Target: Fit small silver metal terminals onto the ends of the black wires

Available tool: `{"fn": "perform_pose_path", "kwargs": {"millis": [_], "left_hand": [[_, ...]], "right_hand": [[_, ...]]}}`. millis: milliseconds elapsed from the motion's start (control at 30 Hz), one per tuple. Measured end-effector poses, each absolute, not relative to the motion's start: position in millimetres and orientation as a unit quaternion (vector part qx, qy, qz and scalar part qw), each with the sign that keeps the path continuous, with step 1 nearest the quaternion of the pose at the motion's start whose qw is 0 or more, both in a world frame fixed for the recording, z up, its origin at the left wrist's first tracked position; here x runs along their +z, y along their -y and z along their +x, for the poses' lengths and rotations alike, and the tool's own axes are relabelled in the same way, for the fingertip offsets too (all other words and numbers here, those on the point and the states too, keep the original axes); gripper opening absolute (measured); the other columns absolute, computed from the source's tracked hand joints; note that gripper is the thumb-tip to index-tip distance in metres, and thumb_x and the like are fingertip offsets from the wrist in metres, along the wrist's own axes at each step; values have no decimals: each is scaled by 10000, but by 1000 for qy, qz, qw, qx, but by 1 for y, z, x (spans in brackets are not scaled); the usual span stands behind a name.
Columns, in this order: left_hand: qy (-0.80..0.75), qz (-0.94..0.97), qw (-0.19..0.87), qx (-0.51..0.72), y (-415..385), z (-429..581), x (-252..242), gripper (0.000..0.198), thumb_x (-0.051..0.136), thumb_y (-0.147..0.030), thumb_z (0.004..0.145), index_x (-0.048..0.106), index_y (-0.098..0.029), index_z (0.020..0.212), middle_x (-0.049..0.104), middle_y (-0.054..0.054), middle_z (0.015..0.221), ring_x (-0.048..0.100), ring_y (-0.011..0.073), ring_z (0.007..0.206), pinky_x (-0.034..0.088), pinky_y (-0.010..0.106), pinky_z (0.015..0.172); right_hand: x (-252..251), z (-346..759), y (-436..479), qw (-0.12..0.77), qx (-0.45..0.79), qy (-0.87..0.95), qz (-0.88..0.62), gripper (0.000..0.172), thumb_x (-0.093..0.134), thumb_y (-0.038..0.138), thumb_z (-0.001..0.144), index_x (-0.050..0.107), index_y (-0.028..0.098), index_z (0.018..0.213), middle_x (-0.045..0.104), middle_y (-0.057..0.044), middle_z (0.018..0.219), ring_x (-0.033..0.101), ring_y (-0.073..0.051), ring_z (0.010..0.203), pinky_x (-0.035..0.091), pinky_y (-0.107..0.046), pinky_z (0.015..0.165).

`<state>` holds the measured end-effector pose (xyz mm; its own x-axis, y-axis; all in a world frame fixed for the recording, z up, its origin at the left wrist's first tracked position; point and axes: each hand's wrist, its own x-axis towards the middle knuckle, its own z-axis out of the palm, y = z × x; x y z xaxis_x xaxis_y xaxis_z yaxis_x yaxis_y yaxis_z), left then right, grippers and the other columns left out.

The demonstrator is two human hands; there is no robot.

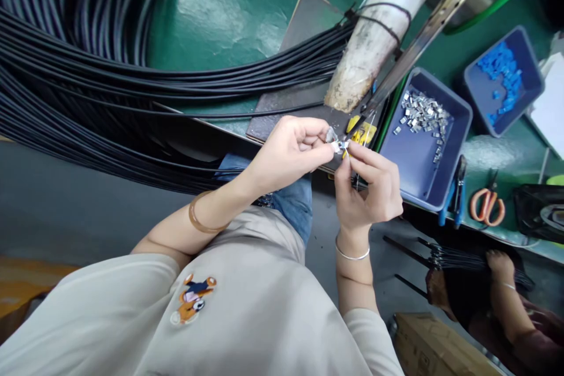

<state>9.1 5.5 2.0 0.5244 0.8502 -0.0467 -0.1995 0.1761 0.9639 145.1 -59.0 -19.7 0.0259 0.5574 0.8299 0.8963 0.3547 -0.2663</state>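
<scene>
The left hand [293, 150] and the right hand [370, 188] meet near the front edge of the green counter [220, 6]. The fingers of both hands pinch one tiny shiny piece [341, 145] between their tips. It is too small to tell just what it is.

Lots of black cables [198, 79] come in from the left side. Some lie over a dark flat board [304, 23], and many hang down past the front edge. A big white tube [374, 41] with a black band leans in just past the hands. It hides the far ends of some cables. A long metal bar [423, 35] with holes sits beside the tube, so the two of them block the way to the back. Little yellow pieces [363, 132] lie right behind the fingertips.

To the right is a blue-gray tray [403, 170] with small silver bits [425, 110] in it. Past it, a second tray [531, 85] has bright blue bits [502, 73]. By the front edge lie a tool with blue handles [459, 197] and a tool with orange handles [487, 208]. Lower right, another person's hand [501, 264] is near a bunch of thin black cords [462, 261], above a brown box [434, 343].
</scene>
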Motion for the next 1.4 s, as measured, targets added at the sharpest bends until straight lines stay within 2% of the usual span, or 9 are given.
{"fn": "perform_pose_path", "kwargs": {"millis": [300,667,1100,1267,1400], "left_hand": [[-302,527,694,387,-6,12,-1,194,556,-113,823,494,-144,642,401,-54,537,322,22,479,240,168,441],[-302,515,695,400,-8,13,3,208,592,-120,803,514,-146,612,422,-39,527,334,32,472,236,177,428],[-307,531,700,366,-8,10,-1,184,581,-131,811,534,-143,633,456,-41,503,346,34,455,225,193,436],[-310,529,703,359,-5,9,-2,192,581,-185,848,542,-149,663,488,-28,504,388,50,460,274,198,458],[-309,526,696,379,-3,8,-4,172,596,-163,819,540,-147,658,504,-25,548,419,51,501,317,186,485]], "right_hand": [[-13,146,60,477,-106,666,-563,177,690,59,791,651,189,905,752,-30,980,721,-151,901,607,-304,803],[-10,147,63,444,-95,661,-597,81,635,186,867,653,226,936,734,-44,1013,724,-194,925,623,-388,828],[-13,146,63,465,-120,669,-567,152,663,100,813,620,213,906,752,-34,967,735,-167,857,628,-322,753],[-15,146,64,462,-129,665,-573,177,689,92,798,632,220,906,764,-20,957,736,-155,850,617,-305,769],[-18,142,63,480,-142,659,-561,189,712,79,783,644,208,903,766,-11,926,733,-131,836,605,-261,765]]}}
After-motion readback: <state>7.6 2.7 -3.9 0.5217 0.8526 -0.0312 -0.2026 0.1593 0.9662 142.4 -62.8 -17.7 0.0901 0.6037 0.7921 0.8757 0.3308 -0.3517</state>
